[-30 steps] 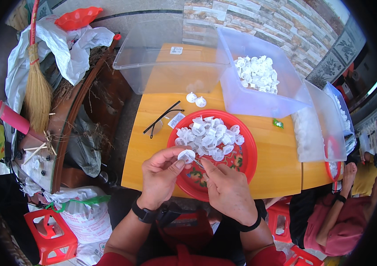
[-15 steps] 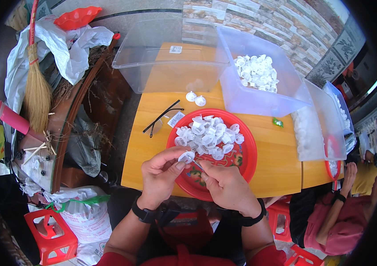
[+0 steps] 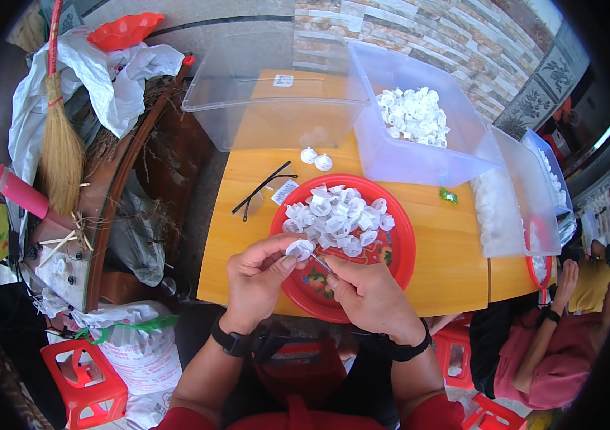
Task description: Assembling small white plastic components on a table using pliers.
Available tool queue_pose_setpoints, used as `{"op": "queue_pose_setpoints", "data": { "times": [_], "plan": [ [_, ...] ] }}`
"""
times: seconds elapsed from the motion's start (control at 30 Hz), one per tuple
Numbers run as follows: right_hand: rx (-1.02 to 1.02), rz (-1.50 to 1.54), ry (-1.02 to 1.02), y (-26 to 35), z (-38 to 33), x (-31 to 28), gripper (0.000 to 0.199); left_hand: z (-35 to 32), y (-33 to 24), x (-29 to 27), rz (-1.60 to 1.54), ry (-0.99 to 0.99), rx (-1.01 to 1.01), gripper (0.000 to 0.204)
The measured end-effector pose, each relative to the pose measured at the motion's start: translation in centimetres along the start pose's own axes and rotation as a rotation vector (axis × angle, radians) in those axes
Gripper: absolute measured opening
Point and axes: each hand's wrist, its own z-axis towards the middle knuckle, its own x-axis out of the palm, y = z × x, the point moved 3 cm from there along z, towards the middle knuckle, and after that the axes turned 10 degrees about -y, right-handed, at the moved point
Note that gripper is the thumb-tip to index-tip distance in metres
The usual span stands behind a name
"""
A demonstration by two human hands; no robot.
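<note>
My left hand (image 3: 258,283) pinches a small white round plastic piece (image 3: 299,249) over the near rim of a red round tray (image 3: 397,247). My right hand (image 3: 369,294) holds a thin metal tool (image 3: 321,262) whose tip points at that piece. A heap of similar white pieces (image 3: 337,218) lies in the tray, just beyond both hands. Two more white pieces (image 3: 316,158) sit on the orange table (image 3: 233,229) behind the tray.
A clear bin (image 3: 434,154) with white pieces and an empty clear bin (image 3: 276,107) stand at the back. Black glasses (image 3: 260,190) lie left of the tray. Another clear bin (image 3: 513,208) sits right, near a seated person (image 3: 563,337). Broom, bags and a red stool crowd the left.
My hands have stayed over the tray's near rim with the white piece; the right hand's tool has shifted slightly against it. Nothing else moved.
</note>
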Motion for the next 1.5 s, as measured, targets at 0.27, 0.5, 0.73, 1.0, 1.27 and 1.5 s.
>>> {"op": "queue_pose_setpoints", "data": {
  "times": [0.27, 0.5, 0.73, 1.0, 1.27, 1.5],
  "plan": [
    [0.033, 0.026, -0.011, 0.3, -0.1, -0.1, 0.031, -0.1, -0.1, 0.1, -0.077, 0.012, -0.003, 0.025],
    [0.03, 0.022, -0.017, 0.0, 0.0, 0.2, 0.031, -0.1, 0.2, -0.1, -0.056, 0.05, 0.017, 0.026],
    [-0.097, -0.196, 0.009, 0.0, -0.2, 0.4, 0.033, -0.3, 0.3, 0.1, -0.039, 0.001, 0.017, 0.023],
    [-0.119, -0.172, -0.099, -0.3, -0.1, 1.2, 0.033, 0.0, 0.6, 0.2, -0.073, -0.061, -0.018, 0.027],
    [0.144, 0.089, -0.056, -0.5, -0.2, 1.4, 0.032, 0.0, 0.2, 0.1, -0.175, -0.1, 0.0, 0.029],
    [0.095, 0.066, -0.074, -0.5, -0.3, 1.8, 0.027, -0.2, 0.6, 0.1, -0.119, -0.131, 0.025, 0.031]
  ]
}}
